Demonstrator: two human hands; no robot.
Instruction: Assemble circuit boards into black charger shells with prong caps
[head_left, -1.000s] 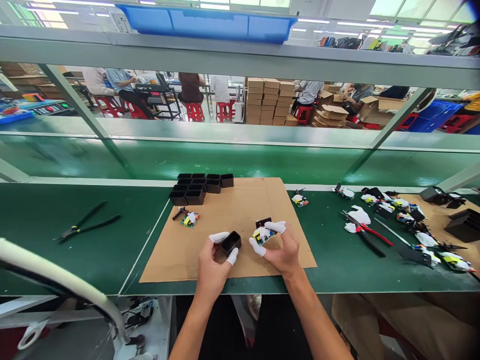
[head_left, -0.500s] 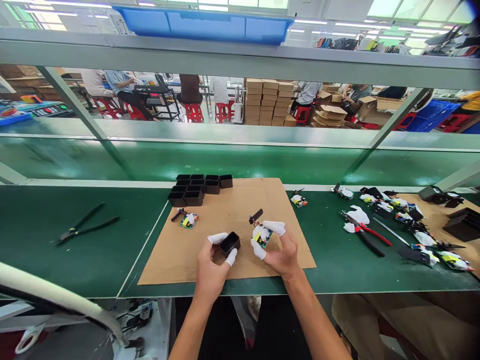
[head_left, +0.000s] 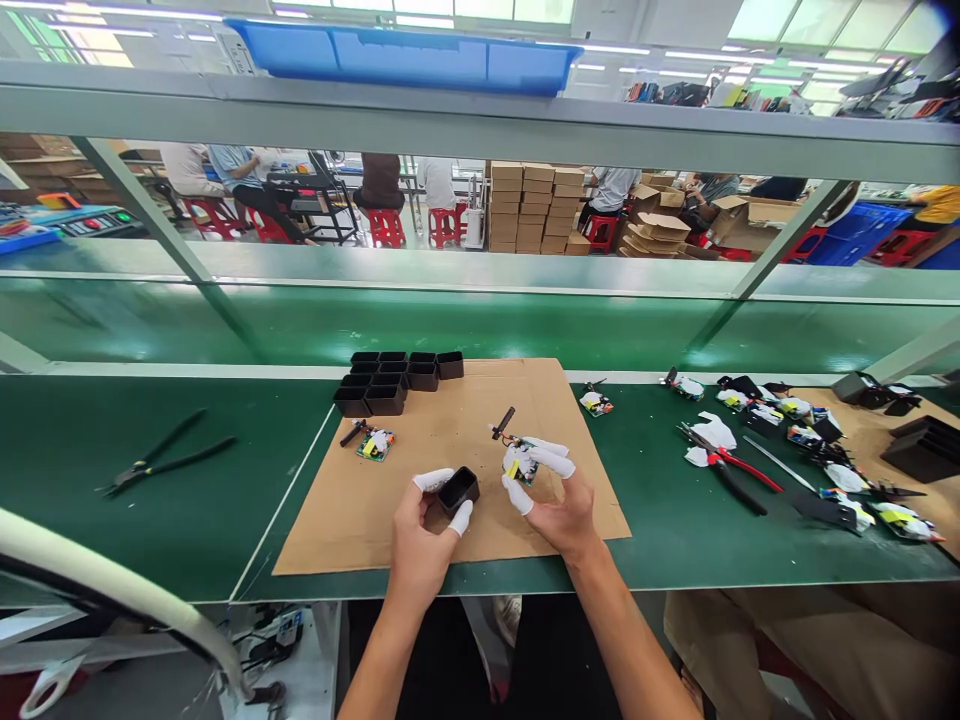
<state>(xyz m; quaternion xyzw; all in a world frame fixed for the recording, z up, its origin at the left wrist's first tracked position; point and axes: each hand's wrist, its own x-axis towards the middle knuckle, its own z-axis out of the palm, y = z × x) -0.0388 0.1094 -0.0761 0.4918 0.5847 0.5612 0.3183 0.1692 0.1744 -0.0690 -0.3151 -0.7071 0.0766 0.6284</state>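
Note:
With white finger covers on thumb and forefinger, my left hand (head_left: 429,525) grips a small black open-topped plastic box (head_left: 459,490) just above the cardboard sheet (head_left: 450,440). To its right, my right hand (head_left: 559,500) pinches a small circuit board (head_left: 519,462) bearing white filler and yellow tape. A black piece on short wires (head_left: 503,424) sticks up from that board's far side. The board and the box are apart. Another circuit board (head_left: 375,444) lies at the sheet's left. Several similar black boxes (head_left: 386,400) stand grouped at its far left corner.
Cutting pliers (head_left: 161,465) lie on the green bench at left. Red-and-black pliers (head_left: 731,475), tweezers (head_left: 780,463) and several boards (head_left: 847,478) cover the right side. One board (head_left: 596,402) rests beyond the sheet's right edge. A person's leg (head_left: 795,650) shows at lower right.
The board in my right hand has turned slightly, and its wired black piece now points more upward. My left hand keeps the box in nearly the same place.

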